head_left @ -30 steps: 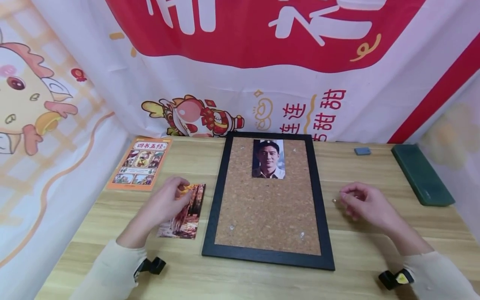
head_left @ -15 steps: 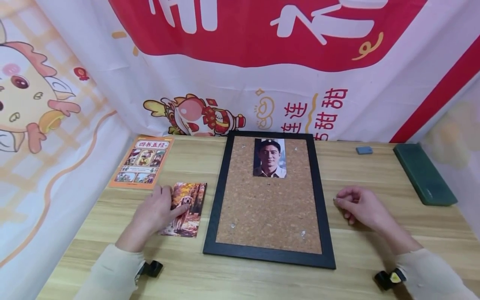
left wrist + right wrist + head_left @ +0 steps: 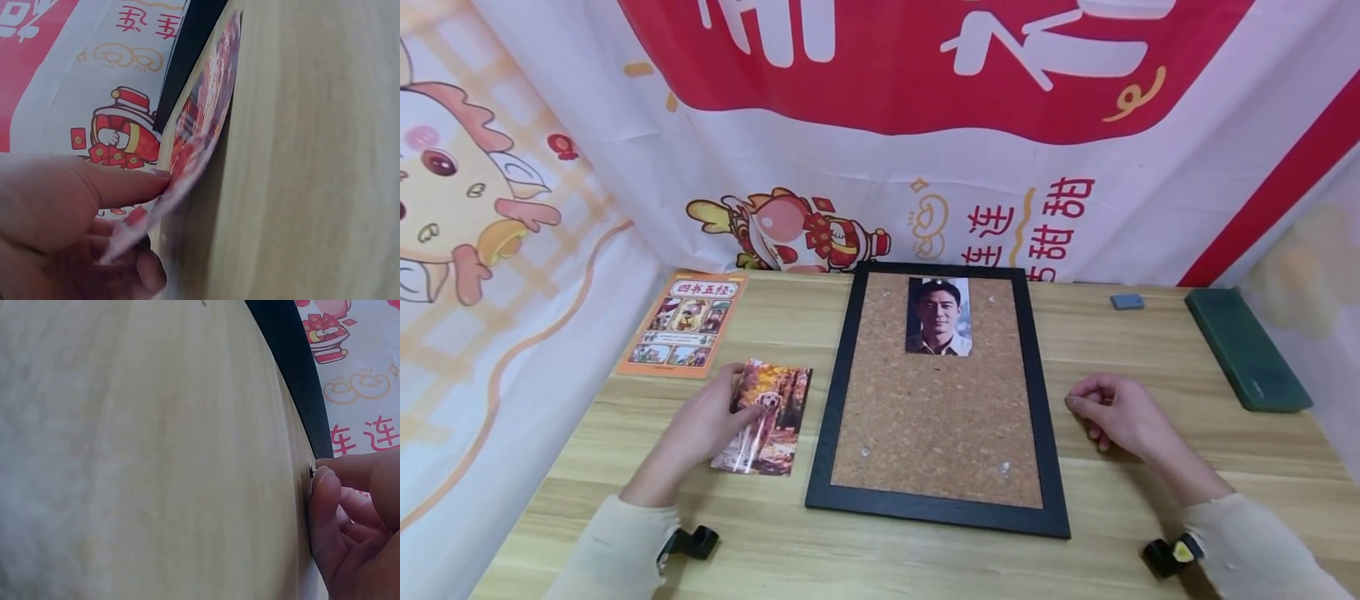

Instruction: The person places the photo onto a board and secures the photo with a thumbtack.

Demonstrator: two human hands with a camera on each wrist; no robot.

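Just left of the black-framed cork board (image 3: pixel 936 400), the left hand (image 3: pixel 703 421) pinches the dog photo (image 3: pixel 765 408) by its left edge (thin, bendy, glossy card, best held there), while the right hand (image 3: pixel 1116 412), right of the frame, seems curled on a small pin.

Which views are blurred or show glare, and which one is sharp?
Head view: mostly sharp and evenly lit, with faint glare on the dog photo the left hand holds. Left wrist view: that photo is smeared by blur. Right wrist view: the table is soft and washed out; the right hand is clearer.
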